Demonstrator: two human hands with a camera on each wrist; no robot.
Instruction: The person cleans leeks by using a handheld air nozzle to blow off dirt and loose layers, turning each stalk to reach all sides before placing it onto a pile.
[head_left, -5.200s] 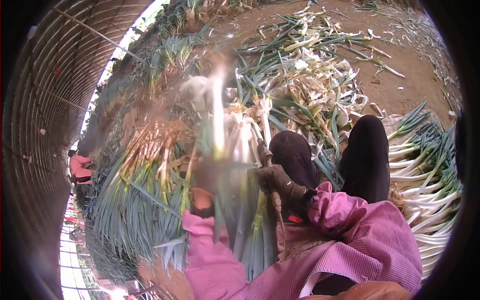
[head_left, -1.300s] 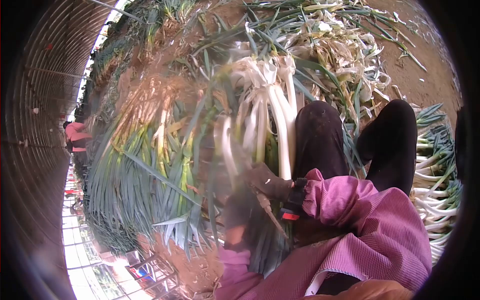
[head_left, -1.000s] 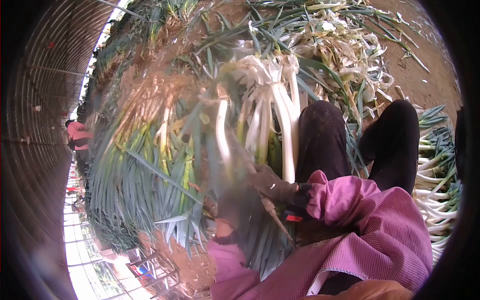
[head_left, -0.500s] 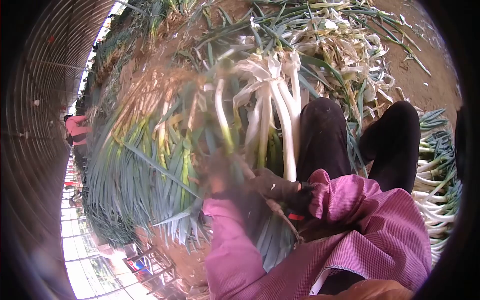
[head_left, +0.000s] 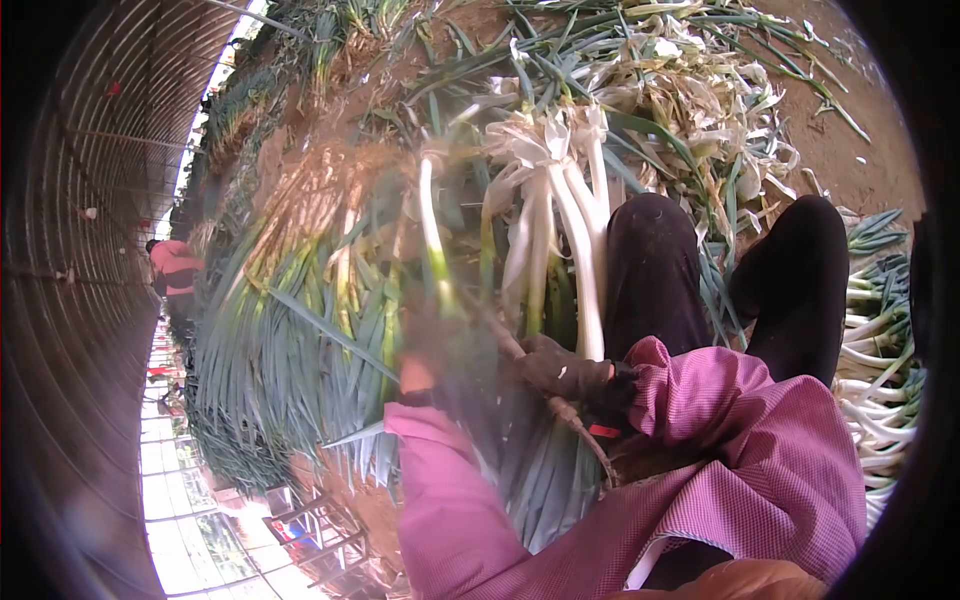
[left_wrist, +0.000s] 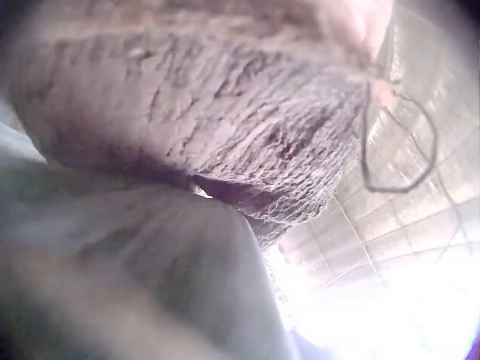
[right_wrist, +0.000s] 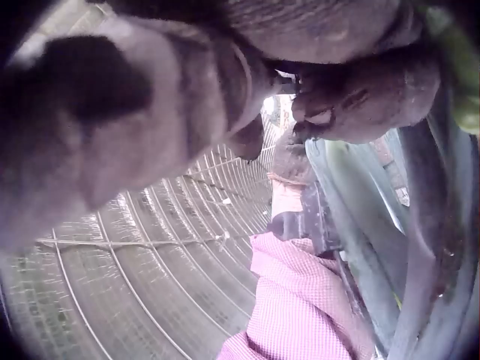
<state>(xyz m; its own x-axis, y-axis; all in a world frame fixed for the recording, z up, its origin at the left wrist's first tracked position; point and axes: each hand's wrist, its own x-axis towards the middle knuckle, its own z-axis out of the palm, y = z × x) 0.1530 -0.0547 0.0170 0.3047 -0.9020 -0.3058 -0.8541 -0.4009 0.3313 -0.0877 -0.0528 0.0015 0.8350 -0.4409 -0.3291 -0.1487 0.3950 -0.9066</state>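
In hands [head_left: 562,370]: one leek [head_left: 430,215], one tool [head_left: 572,416]

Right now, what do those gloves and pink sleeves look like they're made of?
The gloves look dull and perhaps rubber-coated, because their surface is finely crinkled; it could be thick fabric. The pink sleeves look like matt woven cloth: they fold softly and show a tiny check pattern.

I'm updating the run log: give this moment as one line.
left hand: holds leek | right hand: holds rod | leek scraps: heaped beyond knees
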